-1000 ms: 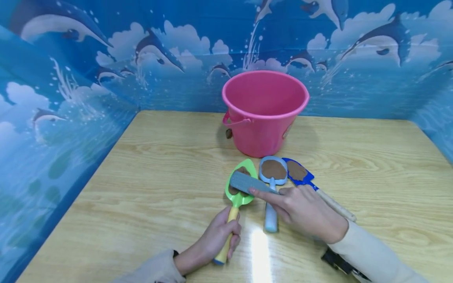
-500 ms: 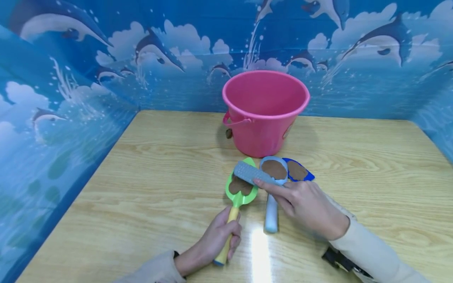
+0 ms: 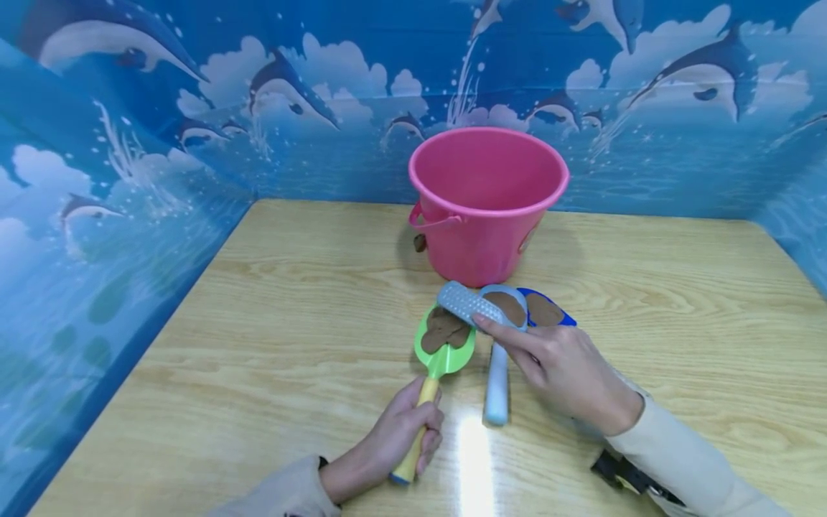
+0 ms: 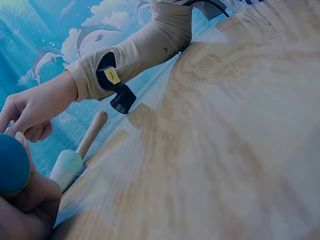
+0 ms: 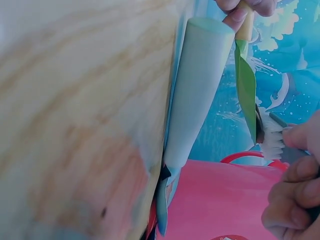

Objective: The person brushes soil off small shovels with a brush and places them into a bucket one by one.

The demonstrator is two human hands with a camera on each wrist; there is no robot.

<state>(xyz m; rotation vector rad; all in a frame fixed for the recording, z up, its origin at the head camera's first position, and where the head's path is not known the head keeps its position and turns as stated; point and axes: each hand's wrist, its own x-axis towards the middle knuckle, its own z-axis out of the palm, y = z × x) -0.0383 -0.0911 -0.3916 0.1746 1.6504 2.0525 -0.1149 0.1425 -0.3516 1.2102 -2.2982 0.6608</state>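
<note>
My left hand (image 3: 408,427) grips the yellow handle of a green toy shovel (image 3: 446,362). Brown, mud-like stuff (image 3: 446,330) lies on its blade. In the left wrist view, the handle's blue end (image 4: 12,165) pokes out of my fist. A blue-grey brush (image 3: 468,301) is held in my right hand (image 3: 575,380), index finger stretched along its back. Its head overlaps the green blade's upper right edge in the head view. Seen from the right wrist, white bristles (image 5: 272,142) face the green blade (image 5: 246,95), at or very near the brown stuff.
A light blue shovel (image 3: 496,395) and a dark blue one (image 3: 568,320), both with brown patches, lie on the wooden table (image 3: 291,323). Behind them stands a pink bucket (image 3: 474,251). Blue dolphin-print sheeting (image 3: 362,158) rises behind the table and at its sides.
The brush has shifted up and rightward over the green blade, from its middle to its upper right edge, uncovering more brown stuff. My left hand keeps its hold, almost still.
</note>
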